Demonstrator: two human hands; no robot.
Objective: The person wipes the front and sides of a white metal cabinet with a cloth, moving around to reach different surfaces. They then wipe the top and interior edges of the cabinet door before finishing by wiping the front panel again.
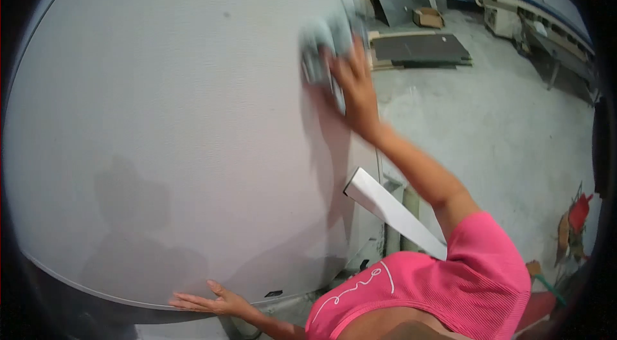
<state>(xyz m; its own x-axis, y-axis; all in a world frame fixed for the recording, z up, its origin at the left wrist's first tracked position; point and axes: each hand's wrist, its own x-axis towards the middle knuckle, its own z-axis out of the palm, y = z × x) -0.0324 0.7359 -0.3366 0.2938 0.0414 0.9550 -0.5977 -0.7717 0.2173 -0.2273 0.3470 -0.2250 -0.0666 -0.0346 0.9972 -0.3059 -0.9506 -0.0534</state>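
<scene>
A large white panel point(193, 115) with a fine-textured surface spreads in front of me and fills the left and middle of the view. My right hand point(355, 86) is near its far right edge, wrapped round a pale grey cloth point(321, 41) that lies against the surface. Motion blurs the cloth and the fingers, and part of the cloth is behind the hand. My left hand point(215, 301) rests at the panel's near edge with its fingers stretched out, holding nothing.
A white rectangular bar point(392, 211) juts up beside the panel's right edge, close to my body. Beyond, dark flat sheets point(421, 49) and a cardboard box point(429, 17) lie on the concrete floor point(475, 128). A long machine point(536, 15) stands at the back right.
</scene>
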